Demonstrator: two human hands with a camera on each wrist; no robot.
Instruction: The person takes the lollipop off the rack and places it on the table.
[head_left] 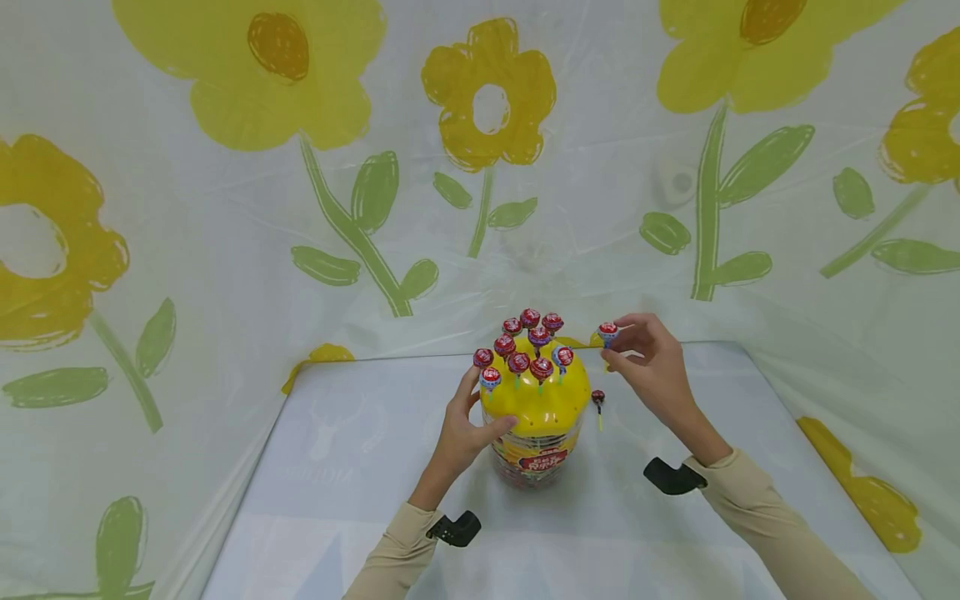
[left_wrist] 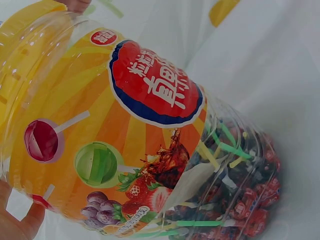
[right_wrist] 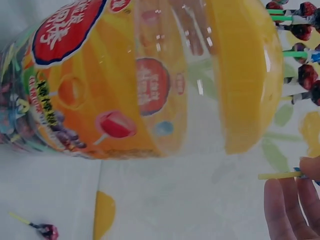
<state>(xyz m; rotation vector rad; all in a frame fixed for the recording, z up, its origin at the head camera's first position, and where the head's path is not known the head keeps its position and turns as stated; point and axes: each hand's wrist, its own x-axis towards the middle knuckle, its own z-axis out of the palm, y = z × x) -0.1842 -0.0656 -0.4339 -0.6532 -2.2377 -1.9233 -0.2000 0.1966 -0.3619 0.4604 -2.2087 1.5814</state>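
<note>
On the tabletop [head_left: 600, 542], lollipops [head_left: 518, 362] were planted in the yellow lid [head_left: 551, 419] of a jar [head_left: 536, 471] gripped by the left hand [head_left: 463, 429]; one lollipop [head_left: 607, 331], pinched by the right hand [head_left: 656, 358], and a loose lollipop [head_left: 597, 397] were left unplanted.

lid [right_wrist: 247, 75]: yellow | label [left_wrist: 130, 125]: orange, yellow rays | held stick [right_wrist: 277, 175]: yellow | backdrop [head_left: 585, 208]: white, yellow flowers
</note>
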